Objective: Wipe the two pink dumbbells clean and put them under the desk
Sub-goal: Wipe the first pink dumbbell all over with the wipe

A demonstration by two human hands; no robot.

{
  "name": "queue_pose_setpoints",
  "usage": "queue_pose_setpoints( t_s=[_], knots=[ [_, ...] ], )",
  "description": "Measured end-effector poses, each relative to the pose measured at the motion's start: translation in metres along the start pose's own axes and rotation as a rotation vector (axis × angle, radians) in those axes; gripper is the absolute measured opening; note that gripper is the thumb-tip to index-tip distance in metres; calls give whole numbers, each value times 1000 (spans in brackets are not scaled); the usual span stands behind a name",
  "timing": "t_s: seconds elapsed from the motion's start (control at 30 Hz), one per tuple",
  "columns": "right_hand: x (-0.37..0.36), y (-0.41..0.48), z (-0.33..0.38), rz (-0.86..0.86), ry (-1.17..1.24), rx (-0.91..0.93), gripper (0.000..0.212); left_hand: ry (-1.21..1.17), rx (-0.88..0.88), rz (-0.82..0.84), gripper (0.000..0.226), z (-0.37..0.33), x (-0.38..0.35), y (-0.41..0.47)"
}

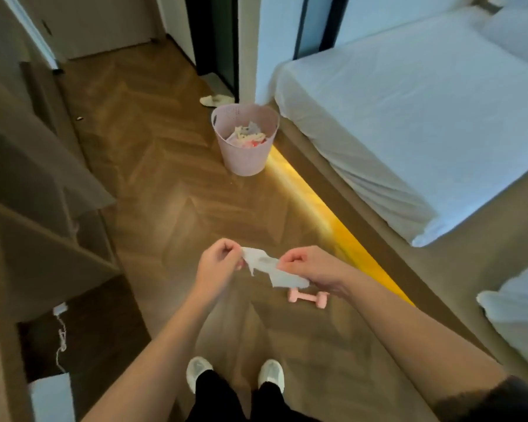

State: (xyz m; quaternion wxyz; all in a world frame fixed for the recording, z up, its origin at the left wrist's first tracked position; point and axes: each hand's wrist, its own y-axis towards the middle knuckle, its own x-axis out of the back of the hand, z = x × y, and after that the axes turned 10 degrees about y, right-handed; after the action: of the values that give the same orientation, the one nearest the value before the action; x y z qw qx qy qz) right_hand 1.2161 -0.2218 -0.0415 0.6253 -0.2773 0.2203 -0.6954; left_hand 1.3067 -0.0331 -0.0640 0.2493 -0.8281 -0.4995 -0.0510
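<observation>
Though crumpled, thin white wipe between pinching left grip and right grip (pink dumbbell below).

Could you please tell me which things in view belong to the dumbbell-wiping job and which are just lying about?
For the job:
wipe, pinched between left hand and right hand
dumbbell on the floor; only one shows

Lying about:
bin with rubbish
slippers by the doorway
bed
cable at the left
</observation>
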Motion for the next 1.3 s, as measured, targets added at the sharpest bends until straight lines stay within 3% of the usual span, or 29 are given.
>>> queue_pose_setpoints(
  t_s=[0.17,0.4,0.53,0.67,0.9,1.0,1.07,1.17,1.3],
  knots=[
    [52,-51,-51,-180,101,-40,12,-29,31,229,12,-26,-70,-4],
    [68,-125,-116,-556,283,-1,17,158,-45,550,16,-49,-149,-1],
    [72,-153,-151,-565,184,-68,14,169,87,682,15,-51,-188,-1],
    [79,-169,-184,-685,289,-76,10,100,243,791,16,-54,-220,-17],
    [120,-174,-240,-973,707,5,17,-37,432,686,18,-49,-291,-35],
    [152,-175,-258,-940,854,14,26,-167,527,640,62,-44,-319,-44],
    [180,-173,-267,-891,929,17,29,-292,586,626,68,-40,-336,-49],
    [215,-161,-269,-824,1019,18,30,-413,642,602,50,-34,-353,-51],
    [247,-131,-254,-713,948,1,24,-424,637,575,22,-40,-362,-46]
  ],
)
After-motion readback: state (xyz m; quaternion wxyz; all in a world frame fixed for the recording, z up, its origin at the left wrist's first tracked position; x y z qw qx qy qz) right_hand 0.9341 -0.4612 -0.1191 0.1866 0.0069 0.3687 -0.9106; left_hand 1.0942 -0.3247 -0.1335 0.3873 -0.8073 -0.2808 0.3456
